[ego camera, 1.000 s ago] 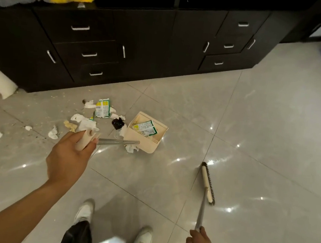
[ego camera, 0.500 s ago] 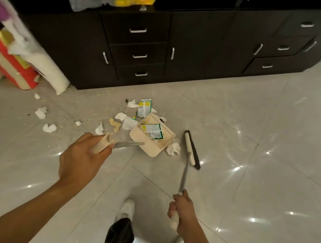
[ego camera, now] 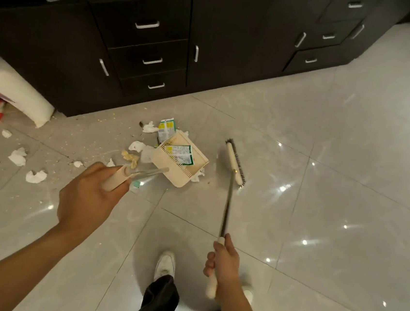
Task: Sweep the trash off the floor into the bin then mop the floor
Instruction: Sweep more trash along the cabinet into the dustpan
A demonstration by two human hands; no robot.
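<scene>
The left hand [ego camera: 88,193] holds the cream grip of the dustpan [ego camera: 199,160]. Its fingers are curled around the grip, and a thin metal rod runs from the hand forward to the pan. The dustpan sits on the floor [ego camera: 334,194], not far in front of the dark cabinet [ego camera: 235,44]. Inside the pan I see one green and white packet [ego camera: 180,154] lying flat.

The right hand [ego camera: 224,261] is closed around the cream end of the broom [ego camera: 234,163], low and close to the body. The broom head is down by the floor just to the right of the dustpan, with a gap between them, bristles on its right side. I cannot tell if the bristles press on the tiles. One small white scrap [ego camera: 198,177] lies against the right edge of the pan, between pan and broom.

The other trash is on the floor to the left of the pan and behind it. A second packet [ego camera: 166,128] lies just behind the pan and a yellowish crumpled piece [ego camera: 130,156] just beside its left side. White tissue pieces [ego camera: 17,157] are spread further left, well apart from the pan. Fine crumbs [ego camera: 88,128] lie along the foot of the cabinet.

Below I see a white shoe [ego camera: 166,264] and a dark trouser leg [ego camera: 158,300].
</scene>
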